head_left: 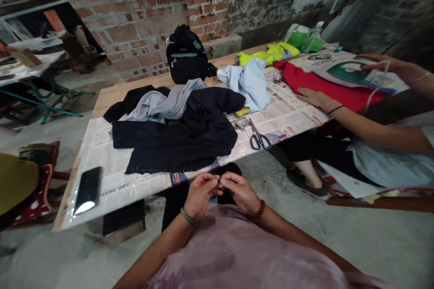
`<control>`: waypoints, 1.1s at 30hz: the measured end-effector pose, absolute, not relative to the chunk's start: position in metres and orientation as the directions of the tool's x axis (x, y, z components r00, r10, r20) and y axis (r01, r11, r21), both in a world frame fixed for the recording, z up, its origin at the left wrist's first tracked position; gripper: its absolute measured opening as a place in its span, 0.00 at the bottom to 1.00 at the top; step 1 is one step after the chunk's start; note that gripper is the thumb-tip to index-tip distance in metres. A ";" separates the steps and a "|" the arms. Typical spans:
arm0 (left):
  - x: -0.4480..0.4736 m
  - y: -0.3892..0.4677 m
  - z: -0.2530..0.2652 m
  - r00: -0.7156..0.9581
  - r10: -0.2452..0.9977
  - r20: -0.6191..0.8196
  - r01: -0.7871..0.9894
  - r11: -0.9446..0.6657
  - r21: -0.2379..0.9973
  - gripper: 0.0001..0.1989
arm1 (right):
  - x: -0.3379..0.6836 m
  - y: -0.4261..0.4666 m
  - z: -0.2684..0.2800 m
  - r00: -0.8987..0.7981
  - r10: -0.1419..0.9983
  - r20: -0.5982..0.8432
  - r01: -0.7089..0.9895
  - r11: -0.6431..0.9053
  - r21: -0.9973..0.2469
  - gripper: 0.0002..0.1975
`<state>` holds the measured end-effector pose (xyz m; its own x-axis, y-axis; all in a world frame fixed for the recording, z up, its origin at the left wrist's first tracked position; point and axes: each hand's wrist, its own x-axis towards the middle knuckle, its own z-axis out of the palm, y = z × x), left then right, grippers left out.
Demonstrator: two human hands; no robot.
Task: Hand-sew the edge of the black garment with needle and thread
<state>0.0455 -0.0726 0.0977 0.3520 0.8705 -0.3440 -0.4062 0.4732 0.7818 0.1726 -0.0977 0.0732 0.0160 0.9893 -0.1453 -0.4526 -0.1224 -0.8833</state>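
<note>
My left hand (202, 194) and my right hand (241, 192) meet in front of my lap, just off the table's near edge. Thumbs and fingers of both are pinched together, almost touching. Whatever sits between the fingertips is too small and dark to name. Just beyond them lies a dark navy garment (179, 140) with a line of pale stitches along its near edge. A grey cloth (159, 101) is bunched on top of it. Scissors with dark blue handles (259, 137) rest on the newspaper to the right of the garment.
A phone (88, 189) lies at the table's left corner on newspaper (118, 192). Behind the clothes are a black backpack (187, 56), a light blue cloth (249, 83) and a yellow vest (267, 54). At right, a co-worker's hand (315, 98) rests on red cloth (339, 88).
</note>
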 end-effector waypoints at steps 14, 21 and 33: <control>0.047 -0.076 0.099 0.206 0.939 -0.275 -0.213 0.318 0.924 0.07 | 0.167 -0.102 0.077 0.097 0.989 -0.109 -0.290 -0.077 -0.954 0.07; 0.042 -0.075 0.099 0.151 0.979 -0.134 0.021 0.132 0.991 0.04 | 0.164 -0.105 0.087 0.127 0.991 -0.050 -0.115 -0.036 -0.993 0.09; 0.035 -0.076 0.097 0.162 0.984 -0.077 0.118 0.059 0.991 0.03 | 0.166 -0.105 0.080 0.086 0.990 -0.113 -0.165 -0.098 -0.981 0.08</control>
